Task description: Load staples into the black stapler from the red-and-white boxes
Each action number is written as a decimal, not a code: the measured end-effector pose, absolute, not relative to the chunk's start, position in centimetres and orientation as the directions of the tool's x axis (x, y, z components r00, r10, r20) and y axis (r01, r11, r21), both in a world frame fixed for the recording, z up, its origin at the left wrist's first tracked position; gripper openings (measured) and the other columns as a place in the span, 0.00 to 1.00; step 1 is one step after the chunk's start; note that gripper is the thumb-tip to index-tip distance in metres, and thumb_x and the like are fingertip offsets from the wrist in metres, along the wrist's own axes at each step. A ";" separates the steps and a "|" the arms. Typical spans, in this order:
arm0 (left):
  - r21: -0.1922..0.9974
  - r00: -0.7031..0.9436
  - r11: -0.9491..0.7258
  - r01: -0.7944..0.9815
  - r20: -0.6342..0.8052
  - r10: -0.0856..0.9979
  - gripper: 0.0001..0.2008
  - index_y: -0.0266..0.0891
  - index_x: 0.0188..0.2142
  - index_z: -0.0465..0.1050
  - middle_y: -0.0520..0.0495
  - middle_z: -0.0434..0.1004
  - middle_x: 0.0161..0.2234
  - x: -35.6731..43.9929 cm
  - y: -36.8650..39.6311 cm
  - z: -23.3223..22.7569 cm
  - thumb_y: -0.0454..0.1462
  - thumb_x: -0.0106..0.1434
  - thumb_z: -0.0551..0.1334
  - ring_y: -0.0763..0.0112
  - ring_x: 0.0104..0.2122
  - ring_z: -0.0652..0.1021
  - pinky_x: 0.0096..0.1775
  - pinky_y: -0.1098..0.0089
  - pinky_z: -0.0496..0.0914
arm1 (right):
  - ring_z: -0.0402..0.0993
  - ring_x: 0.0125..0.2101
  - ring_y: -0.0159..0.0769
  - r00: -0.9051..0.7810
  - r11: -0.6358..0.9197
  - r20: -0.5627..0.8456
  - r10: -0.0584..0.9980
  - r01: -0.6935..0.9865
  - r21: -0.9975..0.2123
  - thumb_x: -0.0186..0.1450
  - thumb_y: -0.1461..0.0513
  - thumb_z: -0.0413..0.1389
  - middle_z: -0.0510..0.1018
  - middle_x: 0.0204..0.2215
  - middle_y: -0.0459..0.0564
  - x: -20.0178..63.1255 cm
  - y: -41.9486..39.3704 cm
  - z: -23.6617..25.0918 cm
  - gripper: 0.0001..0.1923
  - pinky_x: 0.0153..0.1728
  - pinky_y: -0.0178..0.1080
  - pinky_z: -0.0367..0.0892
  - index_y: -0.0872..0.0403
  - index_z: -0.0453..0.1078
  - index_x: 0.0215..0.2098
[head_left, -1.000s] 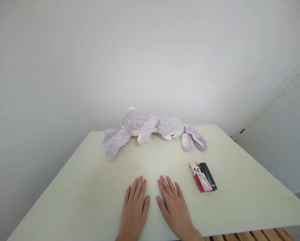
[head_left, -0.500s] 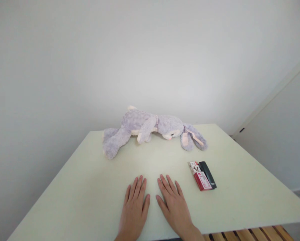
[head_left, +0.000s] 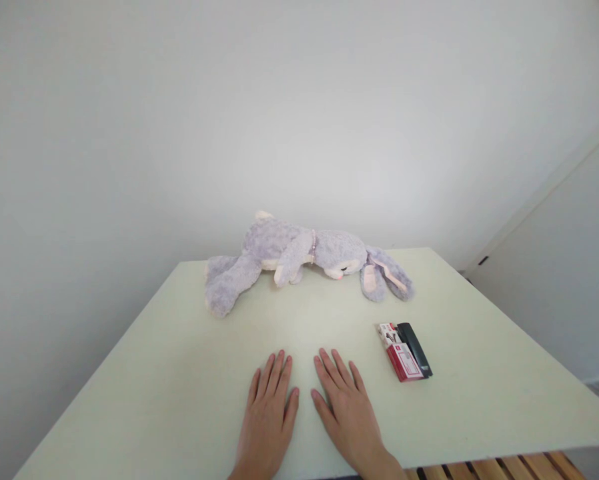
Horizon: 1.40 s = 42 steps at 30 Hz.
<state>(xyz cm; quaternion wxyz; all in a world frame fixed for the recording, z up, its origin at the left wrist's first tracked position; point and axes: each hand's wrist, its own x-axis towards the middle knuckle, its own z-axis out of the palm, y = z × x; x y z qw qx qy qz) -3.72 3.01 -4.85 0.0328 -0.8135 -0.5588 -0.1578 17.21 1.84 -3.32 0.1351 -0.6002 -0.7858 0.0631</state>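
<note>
My left hand (head_left: 268,417) lies flat, palm down, on the pale table (head_left: 144,400). Beside it, a short gap away, my right hand (head_left: 348,417) rests the same way, fingers stretched out and holding nothing. To the right of my right hand is a small red and white box (head_left: 404,361) with a smaller white packet (head_left: 388,332) at its far end. A black stapler (head_left: 414,348) lies along the box's right side. Beyond both hands a lilac plush rabbit (head_left: 279,247) is stretched on its side, ears to the right, a beaded string round its neck.
A plain white wall (head_left: 299,120) rises behind the table. Wooden slats (head_left: 494,468) show below the table's front edge at the lower right. A pale panel with a dark fitting (head_left: 483,260) stands to the right of the table.
</note>
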 end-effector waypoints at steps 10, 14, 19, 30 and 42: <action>0.106 0.336 -0.382 0.918 0.304 0.891 0.32 0.48 0.74 0.42 0.47 0.48 0.74 -3.8 3.1 -5.1 0.40 0.75 0.52 0.58 0.73 0.54 0.68 0.49 0.59 | 0.32 0.74 0.57 -0.199 0.213 0.076 0.977 0.929 -0.304 0.64 0.33 0.52 0.38 0.75 0.46 15.9 1.8 -3.2 0.53 0.70 0.66 0.33 0.45 0.38 0.77; 0.097 0.340 -0.380 0.920 0.287 0.895 0.33 0.47 0.75 0.42 0.47 0.47 0.74 -3.8 3.1 -5.1 0.39 0.75 0.51 0.58 0.73 0.53 0.68 0.49 0.58 | 0.32 0.74 0.56 -0.173 0.197 0.104 0.979 0.932 -0.303 0.66 0.35 0.49 0.39 0.75 0.48 15.4 1.8 -3.7 0.49 0.70 0.66 0.31 0.46 0.41 0.77; 0.101 0.333 -0.369 0.924 0.263 0.906 0.32 0.47 0.75 0.41 0.48 0.47 0.75 -3.7 3.0 -4.7 0.41 0.75 0.51 0.59 0.73 0.52 0.68 0.49 0.57 | 0.35 0.74 0.55 -0.158 0.191 0.135 0.978 0.939 -0.287 0.71 0.40 0.47 0.42 0.75 0.47 15.2 1.8 -3.8 0.42 0.70 0.66 0.35 0.45 0.43 0.76; 0.105 0.326 -0.367 0.924 0.285 0.901 0.32 0.48 0.74 0.43 0.48 0.48 0.74 -3.6 3.0 -5.1 0.41 0.75 0.52 0.59 0.73 0.52 0.69 0.50 0.56 | 0.33 0.74 0.58 -0.151 0.191 0.155 0.976 0.938 -0.289 0.64 0.40 0.55 0.42 0.75 0.48 15.0 1.7 -3.8 0.49 0.70 0.67 0.31 0.47 0.44 0.76; 0.105 0.343 -0.385 0.917 0.287 0.894 0.33 0.48 0.75 0.41 0.47 0.48 0.74 -3.7 3.0 -4.7 0.41 0.75 0.52 0.58 0.73 0.53 0.68 0.49 0.58 | 0.35 0.74 0.54 -0.088 0.131 0.158 0.984 0.949 -0.285 0.72 0.41 0.43 0.45 0.75 0.51 14.1 1.9 -3.6 0.39 0.69 0.68 0.33 0.48 0.49 0.75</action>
